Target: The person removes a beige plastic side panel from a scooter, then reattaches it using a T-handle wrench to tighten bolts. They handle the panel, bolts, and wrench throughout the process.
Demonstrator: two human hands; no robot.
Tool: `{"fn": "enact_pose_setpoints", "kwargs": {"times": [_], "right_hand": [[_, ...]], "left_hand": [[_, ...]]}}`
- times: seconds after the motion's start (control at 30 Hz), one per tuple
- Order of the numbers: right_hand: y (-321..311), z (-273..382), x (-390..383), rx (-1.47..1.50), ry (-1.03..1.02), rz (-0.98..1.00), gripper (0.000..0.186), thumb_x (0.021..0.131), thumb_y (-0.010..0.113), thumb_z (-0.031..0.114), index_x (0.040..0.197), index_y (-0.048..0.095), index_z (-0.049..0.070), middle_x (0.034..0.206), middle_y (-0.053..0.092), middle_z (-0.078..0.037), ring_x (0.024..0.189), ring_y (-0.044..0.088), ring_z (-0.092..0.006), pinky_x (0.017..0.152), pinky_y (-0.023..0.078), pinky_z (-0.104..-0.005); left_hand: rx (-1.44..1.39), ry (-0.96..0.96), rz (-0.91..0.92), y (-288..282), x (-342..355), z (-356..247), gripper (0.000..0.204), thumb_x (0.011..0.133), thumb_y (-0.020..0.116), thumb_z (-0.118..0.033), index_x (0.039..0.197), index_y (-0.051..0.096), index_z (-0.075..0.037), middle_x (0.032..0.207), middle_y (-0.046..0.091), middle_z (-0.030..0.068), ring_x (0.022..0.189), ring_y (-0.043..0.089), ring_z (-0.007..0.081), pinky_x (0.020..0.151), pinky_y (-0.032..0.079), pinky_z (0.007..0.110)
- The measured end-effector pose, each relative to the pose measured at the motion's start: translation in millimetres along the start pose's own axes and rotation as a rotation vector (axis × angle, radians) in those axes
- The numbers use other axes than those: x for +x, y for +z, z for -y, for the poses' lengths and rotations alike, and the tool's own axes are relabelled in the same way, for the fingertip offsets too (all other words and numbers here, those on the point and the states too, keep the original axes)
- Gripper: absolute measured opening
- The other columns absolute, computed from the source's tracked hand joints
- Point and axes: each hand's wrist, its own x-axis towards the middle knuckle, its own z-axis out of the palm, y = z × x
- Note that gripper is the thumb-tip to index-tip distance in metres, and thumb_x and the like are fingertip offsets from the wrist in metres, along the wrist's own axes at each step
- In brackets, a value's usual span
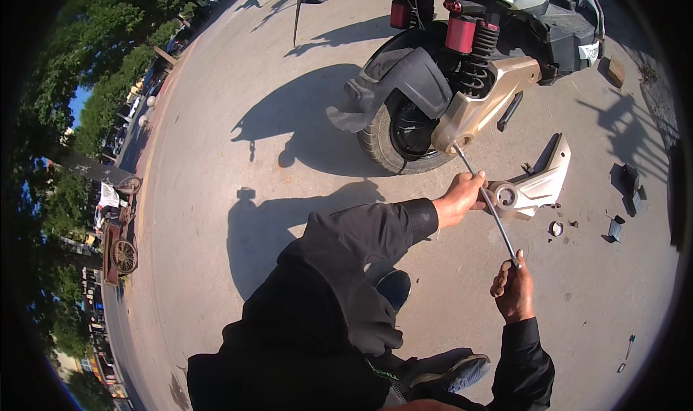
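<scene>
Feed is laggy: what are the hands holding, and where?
Both hold the long metal wrench: left hand mid-shaft, right hand at its near end.

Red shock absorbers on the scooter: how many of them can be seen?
2. One red shock absorber with a black coil spring stands above the swingarm; the other red shock absorber sits further left, its lower part hidden behind the mudguard.

the long rod (485,198) runs from the right hand (513,290) up and leftward to the swingarm (480,107), passing the left hand (460,198) — which grips it midway. the rear wheel (404,133) sits beyond the left hand. a loose cover panel (538,183) lies on the ground (289,86) just right of the left hand — small parts (616,227) farther right.
</scene>
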Motion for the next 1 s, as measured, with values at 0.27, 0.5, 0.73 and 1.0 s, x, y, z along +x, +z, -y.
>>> {"fn": "enact_pose_setpoints", "kwargs": {"times": [0.27, 0.5, 0.73, 1.0], "right_hand": [[4, 13, -9, -0.263, -0.219, -0.166, 0.057, 0.108, 0.049, 0.048, 0.099, 0.067, -0.005, 0.071, 0.068, -0.012, 0.052, 0.063, -0.0214, 0.051, 0.051, -0.0356], [-11, -9, 1, -0.834, -0.568, -0.378, 0.048, 0.108, 0.053, 0.041, 0.099, 0.065, -0.005, 0.074, 0.069, -0.015, 0.057, 0.068, -0.0246, 0.053, 0.052, -0.0359], [-4, -5, 3, 0.467, 0.159, 0.106, 0.060, 0.110, 0.043, 0.048, 0.086, 0.063, -0.003, 0.057, 0.060, -0.013, 0.049, 0.061, -0.0207, 0.050, 0.047, -0.0308], [-2, 5, -1, -0.311, -0.240, -0.212, 0.041, 0.109, 0.051, 0.038, 0.104, 0.065, -0.001, 0.075, 0.069, -0.013, 0.065, 0.069, -0.0283, 0.059, 0.051, -0.0368]], "left_hand": [[-0.010, 0.012, -0.029, -1, 8, 12, 0.034, 0.112, 0.037, -0.041, 0.103, 0.050, -0.011, 0.087, 0.073, 0.0074, 0.083, 0.071, 0.0171, 0.077, 0.053, 0.036], [-0.028, 0.006, -0.006, -3, 12, 10, 0.033, 0.112, 0.037, -0.041, 0.101, 0.048, -0.012, 0.086, 0.073, 0.0064, 0.086, 0.068, 0.0161, 0.084, 0.050, 0.039], [-0.059, 0.024, -0.058, -11, 21, 12, 0.034, 0.112, 0.037, -0.039, 0.099, 0.051, -0.011, 0.085, 0.072, 0.0065, 0.082, 0.069, 0.0167, 0.079, 0.053, 0.037], [-0.028, 0.021, -0.022, -12, 22, 5, 0.035, 0.112, 0.035, -0.039, 0.097, 0.051, -0.011, 0.086, 0.073, 0.0072, 0.083, 0.071, 0.0178, 0.081, 0.054, 0.039]]}}
